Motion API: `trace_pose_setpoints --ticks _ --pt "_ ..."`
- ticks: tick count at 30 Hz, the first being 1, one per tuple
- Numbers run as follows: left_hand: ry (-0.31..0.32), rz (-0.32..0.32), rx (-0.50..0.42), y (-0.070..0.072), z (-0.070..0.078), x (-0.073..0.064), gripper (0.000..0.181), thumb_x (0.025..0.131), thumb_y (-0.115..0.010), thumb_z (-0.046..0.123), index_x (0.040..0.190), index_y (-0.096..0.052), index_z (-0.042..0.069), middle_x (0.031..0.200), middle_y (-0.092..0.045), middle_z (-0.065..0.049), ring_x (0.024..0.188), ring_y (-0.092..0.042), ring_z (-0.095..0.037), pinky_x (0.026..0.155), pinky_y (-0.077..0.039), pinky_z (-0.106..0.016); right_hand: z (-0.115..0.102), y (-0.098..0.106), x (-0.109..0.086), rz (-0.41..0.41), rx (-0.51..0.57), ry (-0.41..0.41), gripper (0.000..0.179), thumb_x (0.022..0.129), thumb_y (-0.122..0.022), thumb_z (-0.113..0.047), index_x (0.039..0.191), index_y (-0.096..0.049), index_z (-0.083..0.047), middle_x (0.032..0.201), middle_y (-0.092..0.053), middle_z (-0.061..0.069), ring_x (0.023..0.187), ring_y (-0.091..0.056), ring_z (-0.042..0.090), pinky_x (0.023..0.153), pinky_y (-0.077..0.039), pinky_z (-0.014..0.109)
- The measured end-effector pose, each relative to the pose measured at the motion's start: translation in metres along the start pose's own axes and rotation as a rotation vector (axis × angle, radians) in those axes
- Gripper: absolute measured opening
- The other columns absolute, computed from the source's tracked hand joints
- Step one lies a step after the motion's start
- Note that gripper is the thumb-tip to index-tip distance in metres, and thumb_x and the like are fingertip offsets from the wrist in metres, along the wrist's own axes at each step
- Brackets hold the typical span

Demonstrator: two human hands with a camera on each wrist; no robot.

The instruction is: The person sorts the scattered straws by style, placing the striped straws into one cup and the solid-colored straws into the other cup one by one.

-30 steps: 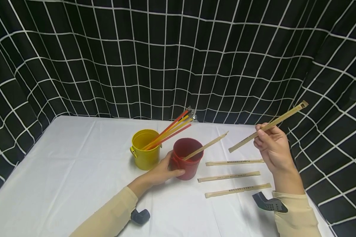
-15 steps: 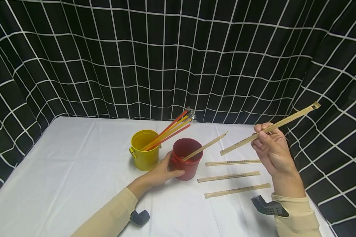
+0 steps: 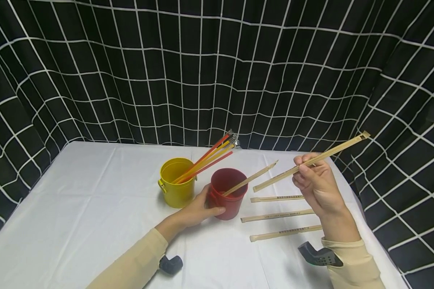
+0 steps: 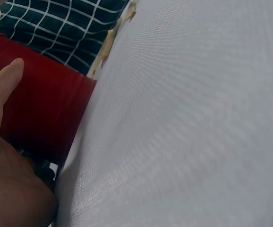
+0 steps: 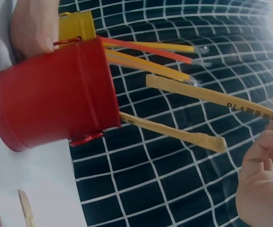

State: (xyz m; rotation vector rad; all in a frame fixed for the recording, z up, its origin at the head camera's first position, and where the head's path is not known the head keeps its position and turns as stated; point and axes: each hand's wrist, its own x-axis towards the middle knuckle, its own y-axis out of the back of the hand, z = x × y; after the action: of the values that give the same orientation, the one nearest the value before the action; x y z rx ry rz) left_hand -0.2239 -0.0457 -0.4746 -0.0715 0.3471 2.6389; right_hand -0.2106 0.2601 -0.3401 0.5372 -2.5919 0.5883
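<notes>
My left hand [image 3: 195,210] holds the side of a small red bucket [image 3: 233,208], its thumb across the front wall in the left wrist view. One paper-wrapped straw [image 3: 256,176] leans in that bucket and sticks out to the right. Above the table, my right hand [image 3: 320,185] pinches another paper-wrapped straw [image 3: 341,148] between thumb and fingers. This straw slants, its lower end to the right of the red bucket's rim. In the right wrist view, dark lettering starting "PLA" shows on the held straw [image 5: 193,92].
Left of the red bucket stands a yellow bucket [image 3: 179,196] with several yellow and orange-red straws [image 3: 207,161] leaning out of it. Three paper-wrapped straws lie on the white tablecloth to the right: a far one [image 3: 275,198], a middle one [image 3: 275,216] and a near one [image 3: 282,233]. A black gridded curtain [image 3: 188,72] surrounds the table.
My right hand has moved left with the paper-wrapped straw, bringing its lower end nearer the red bucket. My left hand and both buckets have stayed in place.
</notes>
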Motion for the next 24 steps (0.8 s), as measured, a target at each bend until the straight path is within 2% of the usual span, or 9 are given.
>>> trace_pose_setpoints --ticks 4,11,14,20,24 --pt "-0.002 0.003 -0.01 0.0 0.001 0.001 0.094 0.091 -0.074 0.036 0.162 -0.017 0.019 0.168 -0.026 -0.005 0.158 -0.019 -0.029 0.127 -0.019 -0.059 0.004 -0.004 0.0 0.04 -0.095 -0.043 0.032 0.099 -0.047 0.013 0.097 -0.066 -0.013 0.091 -0.066 -0.006 0.06 -0.026 0.016 0.057 -0.013 0.031" --pt "0.0 0.008 -0.004 0.001 0.002 0.001 0.093 0.091 -0.074 0.036 0.162 -0.018 0.018 0.168 -0.027 -0.005 0.158 -0.02 -0.031 0.127 -0.02 -0.06 0.013 -0.008 0.001 0.002 -0.057 -0.052 0.03 0.098 -0.049 0.012 0.1 -0.068 -0.011 0.093 -0.068 -0.004 0.061 -0.027 0.016 0.056 -0.012 0.031" --pt "0.004 0.008 0.006 0.001 0.002 0.001 0.094 0.09 -0.075 0.038 0.162 -0.017 0.018 0.168 -0.027 -0.005 0.158 -0.019 -0.03 0.127 -0.02 -0.06 0.017 -0.009 0.0 0.015 -0.068 -0.063 0.031 0.097 -0.049 0.013 0.1 -0.067 -0.012 0.094 -0.068 -0.005 0.06 -0.03 0.014 0.057 -0.012 0.032" --pt "0.0 0.005 0.019 0.001 0.001 0.0 0.095 0.09 -0.074 0.039 0.162 -0.017 0.017 0.168 -0.026 -0.006 0.158 -0.019 -0.031 0.127 -0.02 -0.06 0.026 -0.011 -0.001 0.032 -0.125 -0.1 0.037 0.097 -0.047 0.015 0.101 -0.068 -0.015 0.096 -0.07 -0.007 0.063 -0.047 0.002 0.056 -0.016 0.03" --pt "0.004 0.003 0.019 0.0 0.002 -0.001 0.095 0.09 -0.075 0.039 0.162 -0.016 0.017 0.169 -0.025 -0.006 0.159 -0.018 -0.029 0.128 -0.019 -0.058 0.029 -0.011 -0.001 0.043 -0.139 -0.11 0.034 0.097 -0.049 0.013 0.101 -0.068 -0.015 0.097 -0.071 -0.007 0.064 -0.048 0.002 0.054 -0.02 0.026"
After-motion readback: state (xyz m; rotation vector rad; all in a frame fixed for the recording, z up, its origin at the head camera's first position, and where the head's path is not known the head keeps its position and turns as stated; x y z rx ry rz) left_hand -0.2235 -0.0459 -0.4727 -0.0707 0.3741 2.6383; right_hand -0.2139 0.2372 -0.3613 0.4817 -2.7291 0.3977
